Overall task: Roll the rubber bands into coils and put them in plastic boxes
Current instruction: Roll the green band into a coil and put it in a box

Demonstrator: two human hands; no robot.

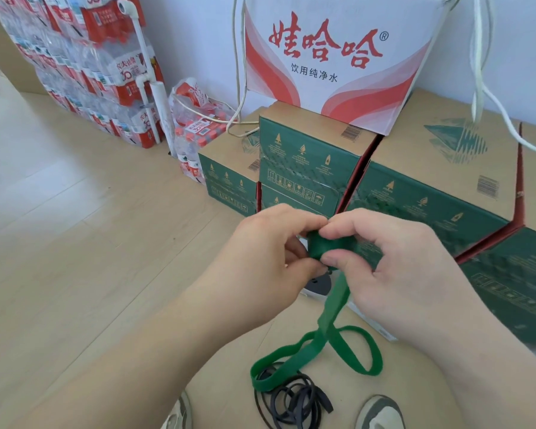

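A wide green rubber band (331, 320) is partly rolled into a small coil (319, 246) held up in front of me. My left hand (266, 252) pinches the coil from the left and my right hand (381, 258) pinches it from the right, thumb against its front. The loose tail of the green band hangs down and loops on the floor. Under that loop lies a tangle of thin black rubber bands (294, 397). A clear plastic box (319, 284) with something dark inside shows partly behind my hands.
Green and brown cardboard cartons (430, 187) are stacked right behind my hands, with a white and red carton (331, 57) on top. Shrink-wrapped packs of water bottles (90, 66) stand at the back left. White cables (483, 88) hang at right. My shoes (381, 413) are at the bottom.
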